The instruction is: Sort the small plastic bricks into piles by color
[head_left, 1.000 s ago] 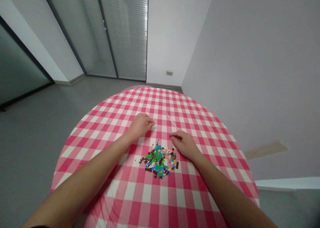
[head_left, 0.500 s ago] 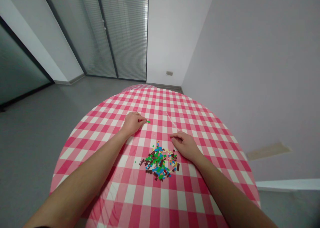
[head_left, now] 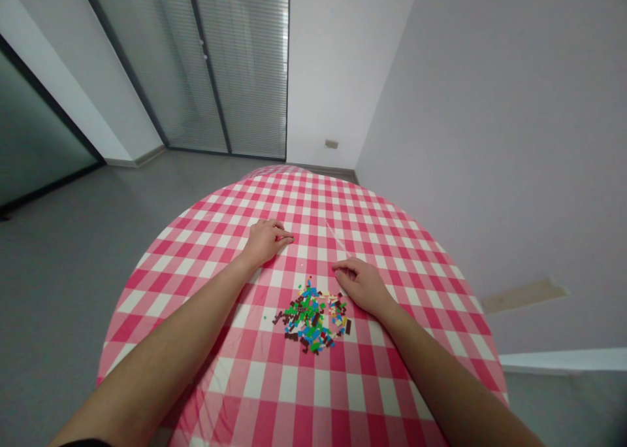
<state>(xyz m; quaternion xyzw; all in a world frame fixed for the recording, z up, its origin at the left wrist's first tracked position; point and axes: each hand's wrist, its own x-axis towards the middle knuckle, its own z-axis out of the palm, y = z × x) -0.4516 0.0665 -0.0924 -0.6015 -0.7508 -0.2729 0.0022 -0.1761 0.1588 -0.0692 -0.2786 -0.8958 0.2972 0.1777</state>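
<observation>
My left hand (head_left: 267,241) is on the far side of the pile, low over the tablecloth. Its thumb and forefinger are closed around a small green toy brick (head_left: 292,239), of which only a trace shows at the fingertips. To the right of centre, my right hand (head_left: 360,282) rests on the cloth with curled fingers. Its thumb and forefinger are drawn together, and whatever may be between them is hidden. Between my forearms lies a loose pile of small toy bricks (head_left: 313,316) in green, blue, brown, yellow, white and red, just left of my right hand.
A red-and-white checked tablecloth (head_left: 337,395) covers the round-ended table. A single green bit (head_left: 265,317) lies left of the pile. Beyond the table stand a glass partition with blinds (head_left: 245,74) and white walls (head_left: 490,140); a wall socket (head_left: 332,144) sits low.
My left hand has shifted slightly right, and its fingers now cover most of the green brick that stuck out before. My right hand and the pile look the same.
</observation>
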